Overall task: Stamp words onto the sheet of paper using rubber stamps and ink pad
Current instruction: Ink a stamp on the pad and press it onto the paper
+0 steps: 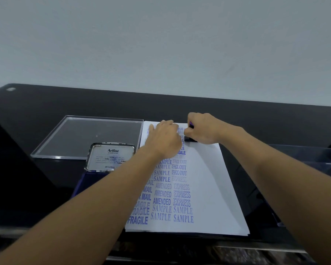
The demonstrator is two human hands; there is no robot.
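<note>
the step in hand is the pressing of a print: the right hand [201, 129] is curled round a small dark stamp [190, 139] and holds it down on the far end of the sheet of paper [214, 188], at the top of what looks like a fresh fourth column. the left hand [164, 137] rests palm down on the sheet just beside it, grasping nothing and seemingly pinning the paper flat; its fingertips are hidden behind the knuckles. the sheet lies lengthwise on the black table [46, 104], and three columns of blue words, among them "fragile", "sample", "amended", "express" and "fax out", fill its left part, while the right strip is bare. the ink pad [111, 157] stands open just left of the sheet, its lid propped up, near the left forearm, with a clear flat tray [80, 136] behind it. the task seems well along. the next move probably calls for a straight lift of the stamp, with the paper kept pinned so the wet print does not smear, then a fresh dab on the pad before the next print goes below this one.
</note>
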